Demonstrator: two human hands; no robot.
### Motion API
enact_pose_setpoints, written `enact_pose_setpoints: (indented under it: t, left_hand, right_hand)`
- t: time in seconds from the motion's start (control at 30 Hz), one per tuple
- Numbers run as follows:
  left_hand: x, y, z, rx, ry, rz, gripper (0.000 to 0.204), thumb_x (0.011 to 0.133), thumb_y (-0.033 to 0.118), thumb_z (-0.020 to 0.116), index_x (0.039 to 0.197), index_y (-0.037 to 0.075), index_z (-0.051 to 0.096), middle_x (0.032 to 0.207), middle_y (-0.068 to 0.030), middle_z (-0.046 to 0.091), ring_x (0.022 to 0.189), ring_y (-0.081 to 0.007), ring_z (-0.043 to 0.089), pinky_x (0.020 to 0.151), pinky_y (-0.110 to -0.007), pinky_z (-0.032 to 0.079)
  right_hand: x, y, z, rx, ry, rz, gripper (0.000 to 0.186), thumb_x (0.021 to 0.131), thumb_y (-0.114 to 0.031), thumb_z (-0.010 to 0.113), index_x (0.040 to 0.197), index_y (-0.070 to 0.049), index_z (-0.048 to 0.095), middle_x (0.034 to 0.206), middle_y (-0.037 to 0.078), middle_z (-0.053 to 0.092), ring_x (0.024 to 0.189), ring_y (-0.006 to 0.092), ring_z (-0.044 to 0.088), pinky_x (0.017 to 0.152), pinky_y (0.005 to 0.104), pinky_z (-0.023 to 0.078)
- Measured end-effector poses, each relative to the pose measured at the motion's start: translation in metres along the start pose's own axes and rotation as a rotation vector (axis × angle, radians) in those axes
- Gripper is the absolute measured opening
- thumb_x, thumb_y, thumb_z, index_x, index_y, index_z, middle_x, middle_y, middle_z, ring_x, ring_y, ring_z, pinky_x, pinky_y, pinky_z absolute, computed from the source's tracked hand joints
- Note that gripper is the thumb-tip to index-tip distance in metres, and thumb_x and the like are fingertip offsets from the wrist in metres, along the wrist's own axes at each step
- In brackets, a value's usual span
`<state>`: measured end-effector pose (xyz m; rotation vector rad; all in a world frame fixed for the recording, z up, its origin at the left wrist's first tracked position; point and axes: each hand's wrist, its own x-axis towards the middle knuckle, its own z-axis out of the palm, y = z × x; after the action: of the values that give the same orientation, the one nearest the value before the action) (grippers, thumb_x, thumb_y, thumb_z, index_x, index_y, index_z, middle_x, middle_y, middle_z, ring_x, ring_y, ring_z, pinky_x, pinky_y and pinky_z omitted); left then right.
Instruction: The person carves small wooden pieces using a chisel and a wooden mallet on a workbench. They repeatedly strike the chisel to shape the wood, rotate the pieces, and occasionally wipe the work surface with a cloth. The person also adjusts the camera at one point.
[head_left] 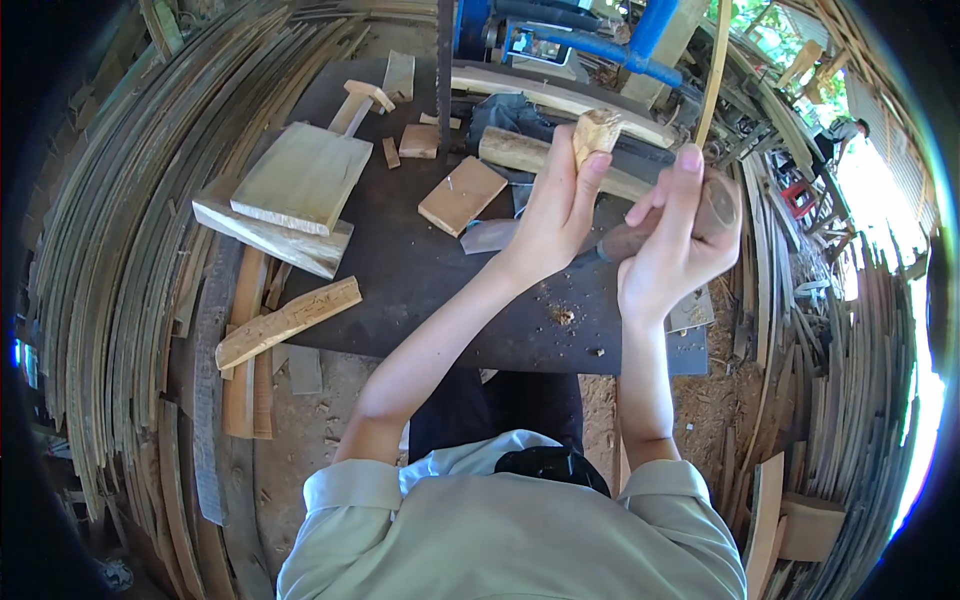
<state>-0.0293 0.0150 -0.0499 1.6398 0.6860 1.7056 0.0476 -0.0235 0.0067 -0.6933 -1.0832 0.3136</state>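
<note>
Wood chunk [596, 132] clamped in left hand [550, 225]; right hand [680, 250] grips a wooden-handled tool [712, 208] (blade hidden)

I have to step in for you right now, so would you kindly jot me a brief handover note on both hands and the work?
Left hand: grips a small pale wood block, held up above the dark work board.
Right hand: closed on a wooden-handled tool, its blade hidden behind the left hand.
Done: a few shavings lie on the board.
Left: the block looks rough and only partly shaped.
</note>
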Motion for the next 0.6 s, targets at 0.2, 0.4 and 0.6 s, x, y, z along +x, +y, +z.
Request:
enact_pose_setpoints:
  t: [0.2, 0.4, 0.6]
  left_hand:
    - [-0.001, 0.0, 0.012, -0.172, 0.098, 0.007, 0.026, 0.099, 0.021, 0.042, 0.116, 0.001, 0.043, 0.092, -0.0033, 0.052, 0.079, -0.0102, 0.049, 0.068, -0.024, 0.041]
    - [-0.009, 0.016, 0.001, -0.523, 0.34, -0.025, 0.011, 0.093, 0.017, 0.052, 0.09, 0.007, 0.049, 0.078, 0.0011, 0.049, 0.063, -0.0076, 0.045, 0.055, -0.021, 0.038]
    - [-0.042, 0.086, -0.009, -0.55, 0.679, 0.335, 0.044, 0.092, 0.042, 0.052, 0.059, 0.019, 0.032, 0.052, 0.0065, 0.029, 0.043, -0.0021, 0.032, 0.035, -0.017, 0.022]
  right_hand:
    - [0.005, 0.014, -0.021, 0.093, -0.076, 0.057, 0.018, 0.088, -0.013, 0.063, 0.077, -0.003, 0.054, 0.053, -0.001, 0.052, 0.041, 0.0035, 0.046, 0.038, 0.0184, 0.031]
    - [-0.009, -0.006, -0.092, 0.36, -0.213, -0.185, 0.011, 0.086, -0.004, 0.056, 0.077, -0.004, 0.05, 0.05, 0.001, 0.05, 0.042, 0.0094, 0.047, 0.065, 0.0367, 0.044]
    - [-0.033, -0.086, -0.159, 0.198, -0.348, -0.698, 0.024, 0.081, -0.02, 0.066, 0.071, -0.005, 0.05, 0.053, 0.007, 0.055, 0.042, 0.0187, 0.051, 0.054, 0.0351, 0.035]
